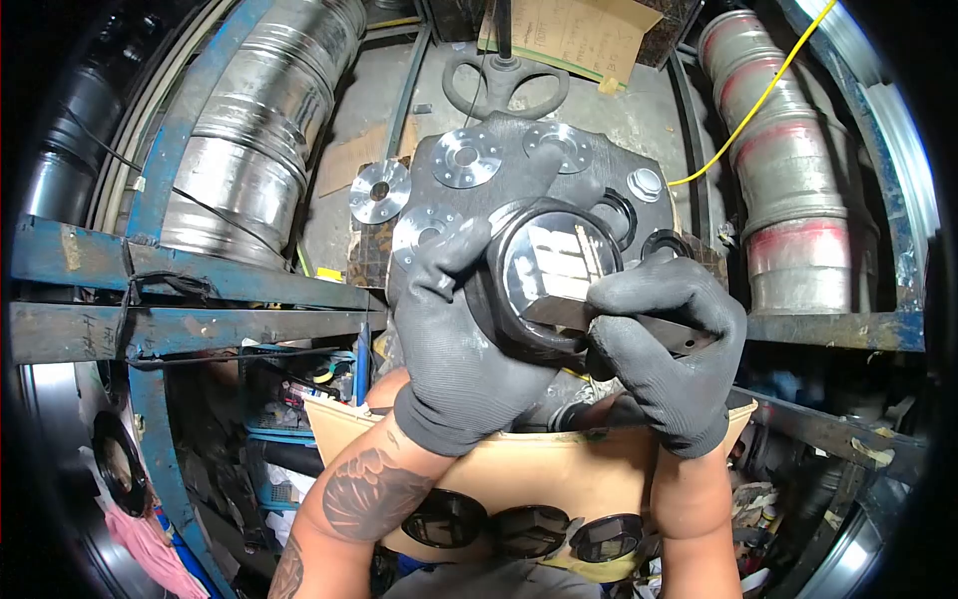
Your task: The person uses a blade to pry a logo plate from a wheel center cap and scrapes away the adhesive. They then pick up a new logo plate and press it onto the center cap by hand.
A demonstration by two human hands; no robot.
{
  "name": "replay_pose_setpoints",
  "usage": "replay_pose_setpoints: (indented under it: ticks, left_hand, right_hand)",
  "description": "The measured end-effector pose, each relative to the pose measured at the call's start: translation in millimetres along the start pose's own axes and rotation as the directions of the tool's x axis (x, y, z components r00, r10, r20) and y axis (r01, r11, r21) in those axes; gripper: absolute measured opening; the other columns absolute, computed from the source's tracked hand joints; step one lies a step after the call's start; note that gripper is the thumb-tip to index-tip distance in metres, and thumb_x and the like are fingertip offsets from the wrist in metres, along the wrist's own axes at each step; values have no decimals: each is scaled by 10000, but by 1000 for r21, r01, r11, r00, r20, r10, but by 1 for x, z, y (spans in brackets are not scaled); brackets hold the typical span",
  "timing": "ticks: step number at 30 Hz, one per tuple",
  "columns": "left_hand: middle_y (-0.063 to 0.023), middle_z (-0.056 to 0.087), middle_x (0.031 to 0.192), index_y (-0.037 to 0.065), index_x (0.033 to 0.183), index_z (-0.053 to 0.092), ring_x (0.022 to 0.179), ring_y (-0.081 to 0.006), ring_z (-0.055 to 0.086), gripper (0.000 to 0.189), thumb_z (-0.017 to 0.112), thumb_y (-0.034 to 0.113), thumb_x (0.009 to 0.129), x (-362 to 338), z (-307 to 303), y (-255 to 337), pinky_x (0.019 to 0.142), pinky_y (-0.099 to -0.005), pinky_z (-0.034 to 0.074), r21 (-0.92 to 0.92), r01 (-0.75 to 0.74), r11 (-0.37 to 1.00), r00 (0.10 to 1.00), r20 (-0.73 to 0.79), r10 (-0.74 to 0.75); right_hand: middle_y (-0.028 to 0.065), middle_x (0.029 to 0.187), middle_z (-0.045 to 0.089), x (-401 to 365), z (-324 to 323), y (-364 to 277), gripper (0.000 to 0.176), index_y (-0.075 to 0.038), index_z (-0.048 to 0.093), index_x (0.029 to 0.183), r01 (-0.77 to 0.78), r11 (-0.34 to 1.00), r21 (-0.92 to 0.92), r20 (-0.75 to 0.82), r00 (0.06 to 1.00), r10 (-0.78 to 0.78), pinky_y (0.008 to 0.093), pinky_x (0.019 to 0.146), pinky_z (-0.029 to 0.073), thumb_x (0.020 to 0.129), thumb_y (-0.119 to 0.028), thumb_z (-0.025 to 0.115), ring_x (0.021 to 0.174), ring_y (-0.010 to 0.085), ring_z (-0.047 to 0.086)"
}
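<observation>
Gripping a metal strip (pixel 671 332), the right hand (pixel 691 377) hides its middle

Bright light is reflected as glare on the steel drums (pixel 239 150); the view is bowed by fisheye distortion, with its corners lost in black.

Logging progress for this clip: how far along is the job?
Possibly done: three black round pieces at the tan box, though that can't be confirmed. In hand: the left hand holds a similar piece; the right hand holds a metal strip against it. Possibly left: loose silver discs on the dark mat.
</observation>
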State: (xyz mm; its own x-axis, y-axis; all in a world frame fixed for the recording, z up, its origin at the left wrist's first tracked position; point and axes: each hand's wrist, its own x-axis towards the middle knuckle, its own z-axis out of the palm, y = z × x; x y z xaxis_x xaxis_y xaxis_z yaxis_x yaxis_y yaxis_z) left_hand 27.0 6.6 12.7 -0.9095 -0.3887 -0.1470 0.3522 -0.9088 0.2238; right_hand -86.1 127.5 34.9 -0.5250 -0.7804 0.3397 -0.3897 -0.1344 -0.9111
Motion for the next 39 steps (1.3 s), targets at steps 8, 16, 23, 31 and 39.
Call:
replay_pose_setpoints:
  ticks: [8, 16, 23, 31, 39]
  left_hand:
    - [-153, 534, 1319, 29, 1371, 428, 1212, -263, 513, 596, 387, 448, 950, 4, 3, 1, 1053, -421, 391, -97, 78, 992, 994, 86, -69]
    - [-169, 576, 1251, 9, 1362, 437, 1130, -266, 585, 575, 335, 424, 977, 11, 11, -1, 1001, -410, 465, 227, -57, 972, 994, -75, 76]
    - [-151, 656, 1070, -31, 1166, 566, 953, -227, 660, 466, 342, 336, 985, 8, 16, -3, 878, -340, 551, 440, -116, 890, 986, -58, 157]
    - [-161, 652, 1078, -43, 1173, 556, 965, -241, 655, 493, 345, 357, 976, 9, 16, 2, 898, -362, 537, 218, -7, 976, 999, -39, 16]
    - [-161, 645, 1101, -25, 1214, 534, 985, -249, 647, 494, 363, 372, 975, 10, 9, 4, 915, -376, 521, 198, -15, 980, 1000, -17, 19]
  right_hand:
    - [90, 915, 679, -5, 1, -13, 191, 15, 668, 993, -342, 822, 455, -29, 917, 397, 264, 714, 513, 803, -10, 666, 797, 127, 635]
    - [106, 894, 686, -8, 7, -4, 198, 37, 675, 979, -25, 966, 258, -44, 998, 37, 259, 701, 517, 781, 26, 678, 794, 150, 645]
    - [116, 860, 691, -5, 6, -1, 210, 39, 693, 966, 73, 980, 186, -7, 997, -73, 256, 689, 507, 757, 53, 693, 765, 157, 648]
    - [107, 836, 696, -5, 5, -1, 220, 29, 711, 961, 52, 985, 166, 28, 998, -58, 264, 664, 498, 742, 40, 715, 737, 151, 639]
    - [102, 836, 700, -5, 5, -5, 227, 21, 715, 961, 0, 996, 86, 43, 999, -4, 257, 666, 500, 734, 29, 722, 734, 143, 642]
